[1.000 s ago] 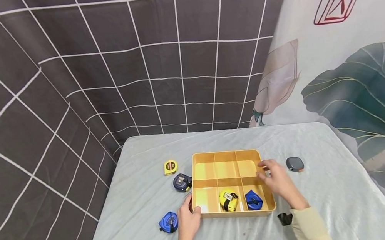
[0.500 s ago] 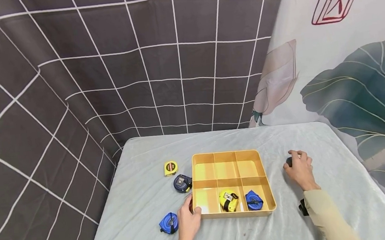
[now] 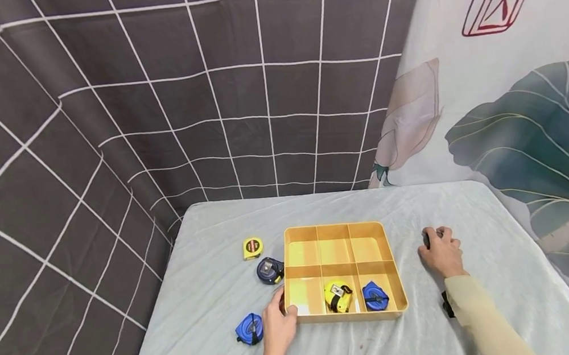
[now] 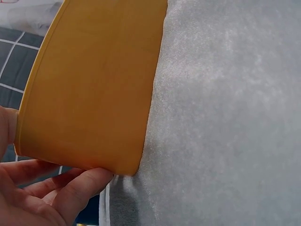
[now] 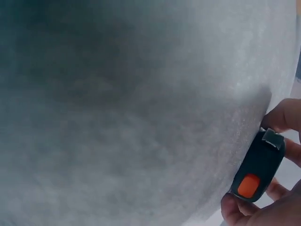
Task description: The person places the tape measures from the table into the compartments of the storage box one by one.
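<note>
A yellow six-compartment box (image 3: 321,272) lies on the cloth-covered table. My left hand (image 3: 278,328) holds its near left corner, thumb at the rim and fingers against the outer wall (image 4: 89,94). To the right of the box, my right hand (image 3: 442,251) grips a dark grey tape measure by its edges. That tape measure (image 5: 259,165) has an orange button and a metal end hook in the right wrist view; in the head view the hand mostly covers it. In the front row of the box, a yellow tape measure (image 3: 338,297) fills the middle compartment and a blue one (image 3: 375,296) the right.
Left of the box lie a small yellow tape measure (image 3: 252,248), a black tape measure (image 3: 270,271) close to the box wall, and a blue tape measure (image 3: 250,329) beside my left hand. A dark checked curtain (image 3: 239,136) hangs behind the table.
My right hand has left the box's right rim, moved right and taken hold of the dark grey tape measure. The left hand and the box have stayed in place.
</note>
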The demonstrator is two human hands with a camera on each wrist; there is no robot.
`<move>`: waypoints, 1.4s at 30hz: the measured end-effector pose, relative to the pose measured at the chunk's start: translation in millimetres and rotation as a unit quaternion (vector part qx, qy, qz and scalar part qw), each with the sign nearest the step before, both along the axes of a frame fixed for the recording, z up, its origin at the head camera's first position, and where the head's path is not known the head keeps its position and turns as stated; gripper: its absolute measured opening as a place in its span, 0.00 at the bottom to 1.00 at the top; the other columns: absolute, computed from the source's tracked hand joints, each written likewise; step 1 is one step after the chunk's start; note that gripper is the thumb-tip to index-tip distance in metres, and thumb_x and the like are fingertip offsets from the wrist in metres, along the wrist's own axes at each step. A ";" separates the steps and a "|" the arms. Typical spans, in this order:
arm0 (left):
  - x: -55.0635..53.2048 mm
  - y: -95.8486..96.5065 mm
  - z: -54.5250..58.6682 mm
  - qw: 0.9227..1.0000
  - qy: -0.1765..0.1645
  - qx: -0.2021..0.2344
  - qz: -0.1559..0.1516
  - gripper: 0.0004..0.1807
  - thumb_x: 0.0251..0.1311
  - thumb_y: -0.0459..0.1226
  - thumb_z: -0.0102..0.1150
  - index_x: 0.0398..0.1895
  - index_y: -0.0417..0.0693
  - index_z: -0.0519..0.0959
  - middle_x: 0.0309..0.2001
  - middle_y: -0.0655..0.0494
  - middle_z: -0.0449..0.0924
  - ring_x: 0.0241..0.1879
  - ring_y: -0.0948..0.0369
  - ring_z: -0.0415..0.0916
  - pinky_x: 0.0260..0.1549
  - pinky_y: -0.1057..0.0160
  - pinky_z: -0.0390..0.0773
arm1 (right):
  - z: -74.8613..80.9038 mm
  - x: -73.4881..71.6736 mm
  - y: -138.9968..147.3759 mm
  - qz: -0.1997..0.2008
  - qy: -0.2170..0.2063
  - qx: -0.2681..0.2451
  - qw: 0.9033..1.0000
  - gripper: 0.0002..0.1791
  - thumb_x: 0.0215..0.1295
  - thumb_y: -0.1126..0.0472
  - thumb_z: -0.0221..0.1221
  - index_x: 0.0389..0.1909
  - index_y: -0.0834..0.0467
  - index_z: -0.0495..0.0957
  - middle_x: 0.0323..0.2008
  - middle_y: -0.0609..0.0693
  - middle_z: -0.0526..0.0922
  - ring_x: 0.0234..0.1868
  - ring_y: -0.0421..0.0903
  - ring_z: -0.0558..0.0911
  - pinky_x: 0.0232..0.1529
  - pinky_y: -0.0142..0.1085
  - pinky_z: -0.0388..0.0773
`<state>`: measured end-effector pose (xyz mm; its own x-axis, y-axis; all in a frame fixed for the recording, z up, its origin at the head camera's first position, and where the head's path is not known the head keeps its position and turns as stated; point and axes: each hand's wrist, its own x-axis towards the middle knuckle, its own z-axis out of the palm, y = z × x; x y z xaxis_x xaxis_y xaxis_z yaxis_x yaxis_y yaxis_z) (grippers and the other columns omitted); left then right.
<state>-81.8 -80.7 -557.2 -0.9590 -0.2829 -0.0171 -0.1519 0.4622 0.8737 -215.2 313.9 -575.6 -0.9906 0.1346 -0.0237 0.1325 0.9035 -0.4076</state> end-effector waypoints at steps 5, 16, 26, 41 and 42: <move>-1.1 -0.2 0.1 1.000 0.001 -0.005 -0.002 0.26 0.45 0.28 0.54 0.54 0.39 0.74 0.50 0.44 0.78 0.50 0.53 0.75 0.49 0.52 0.72 | 0.5 -5.7 1.1 -0.012 -0.026 -0.008 1.000 0.24 0.56 0.60 0.51 0.53 0.64 0.63 0.54 0.73 0.51 0.47 0.76 0.57 0.38 0.64 0.59; -1.5 -0.6 0.0 1.000 0.001 0.001 0.001 0.26 0.46 0.28 0.54 0.54 0.39 0.74 0.51 0.45 0.77 0.49 0.53 0.75 0.49 0.53 0.72 | 2.0 -7.6 -1.3 -0.010 -0.022 -0.001 1.000 0.25 0.56 0.59 0.50 0.54 0.66 0.63 0.53 0.74 0.54 0.49 0.77 0.57 0.38 0.65 0.58; -1.0 0.6 0.9 1.000 -0.010 0.013 -0.003 0.26 0.47 0.27 0.54 0.55 0.40 0.73 0.52 0.44 0.77 0.50 0.53 0.75 0.49 0.53 0.72 | 13.1 2.8 1.4 0.008 0.007 -0.016 1.000 0.25 0.52 0.63 0.54 0.53 0.69 0.69 0.51 0.74 0.59 0.44 0.73 0.62 0.34 0.61 0.63; -1.0 -0.8 0.2 1.000 -0.002 0.010 -0.004 0.26 0.46 0.27 0.54 0.54 0.39 0.73 0.51 0.45 0.77 0.49 0.54 0.75 0.48 0.53 0.73 | 62.4 37.2 -50.8 0.062 0.127 -0.064 0.988 0.26 0.42 0.67 0.62 0.47 0.68 0.74 0.48 0.72 0.66 0.41 0.71 0.66 0.35 0.56 0.64; -0.9 -0.8 -0.1 1.000 -0.003 0.011 -0.004 0.26 0.46 0.27 0.54 0.54 0.39 0.73 0.51 0.45 0.77 0.49 0.53 0.75 0.48 0.53 0.73 | 64.4 39.3 -55.3 0.068 0.141 -0.067 0.985 0.26 0.40 0.67 0.62 0.46 0.68 0.74 0.47 0.71 0.67 0.41 0.71 0.67 0.35 0.55 0.64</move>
